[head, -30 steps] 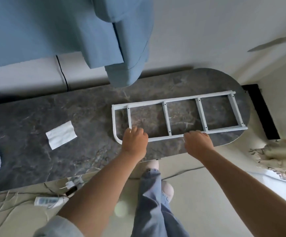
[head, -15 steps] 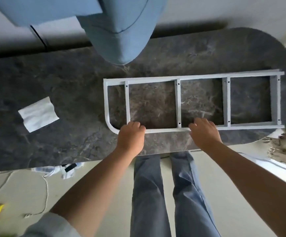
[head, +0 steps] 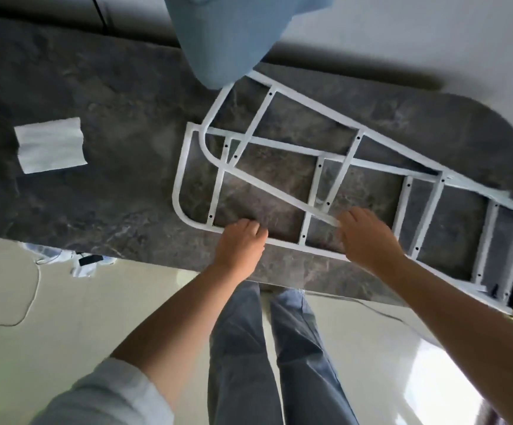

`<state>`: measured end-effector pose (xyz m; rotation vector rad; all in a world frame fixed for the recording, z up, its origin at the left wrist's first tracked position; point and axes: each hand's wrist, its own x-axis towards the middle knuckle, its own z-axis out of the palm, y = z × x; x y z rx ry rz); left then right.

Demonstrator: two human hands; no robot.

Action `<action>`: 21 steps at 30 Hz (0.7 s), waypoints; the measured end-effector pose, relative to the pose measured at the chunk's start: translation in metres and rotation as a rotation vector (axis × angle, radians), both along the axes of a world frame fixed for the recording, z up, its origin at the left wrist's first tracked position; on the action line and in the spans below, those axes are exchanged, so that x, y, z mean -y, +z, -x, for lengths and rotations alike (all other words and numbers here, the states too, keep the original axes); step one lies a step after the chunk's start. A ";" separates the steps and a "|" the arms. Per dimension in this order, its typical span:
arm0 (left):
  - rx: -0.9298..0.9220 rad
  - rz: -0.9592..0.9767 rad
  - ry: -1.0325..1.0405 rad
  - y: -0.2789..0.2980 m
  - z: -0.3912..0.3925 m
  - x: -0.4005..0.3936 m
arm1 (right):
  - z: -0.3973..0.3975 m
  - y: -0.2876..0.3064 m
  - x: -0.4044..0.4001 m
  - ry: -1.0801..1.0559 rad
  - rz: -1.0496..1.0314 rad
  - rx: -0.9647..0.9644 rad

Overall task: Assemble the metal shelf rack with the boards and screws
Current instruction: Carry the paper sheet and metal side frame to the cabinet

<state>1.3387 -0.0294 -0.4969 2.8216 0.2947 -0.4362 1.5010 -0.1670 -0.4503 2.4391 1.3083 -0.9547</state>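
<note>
Two white metal ladder-shaped side frames lie over the dark marble table [head: 111, 194]. The lower frame [head: 184, 167] rests flat near the front edge. My left hand [head: 241, 240] curls over its near rail, close to the rounded corner. The upper frame [head: 310, 105] is raised and swung at an angle across the lower one, its far end under a hanging blue garment. My right hand [head: 368, 237] grips the near rail of this upper frame. No boards or screws are in sight.
A white folded paper [head: 51, 145] lies on the table's left part. The blue garment [head: 227, 35] hangs over the back edge. On the floor at left are a thin cable [head: 34, 286] and small packaging scraps [head: 89, 262]. My legs stand at the table's front.
What looked like one frame flat on the table has split into two. My right hand has lifted and swung the upper frame away. The left hand stays on the lower rail.
</note>
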 end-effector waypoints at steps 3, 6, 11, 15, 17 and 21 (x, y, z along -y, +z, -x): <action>0.018 -0.033 -0.010 -0.007 -0.008 0.009 | -0.007 0.004 0.000 0.022 0.032 -0.066; 0.039 -0.087 -0.075 -0.006 -0.008 0.011 | -0.010 0.010 0.001 0.065 0.058 -0.075; 0.064 -0.061 0.026 0.009 0.007 0.009 | -0.008 0.031 0.002 0.172 0.110 -0.074; 0.126 -0.062 0.117 0.040 0.044 0.015 | 0.003 0.054 -0.002 0.253 0.142 -0.036; 0.121 -0.078 0.127 0.049 0.068 0.018 | 0.009 0.064 -0.008 0.290 0.151 -0.026; 0.036 -0.137 0.210 0.065 0.130 0.021 | 0.035 0.077 -0.030 0.404 0.194 -0.058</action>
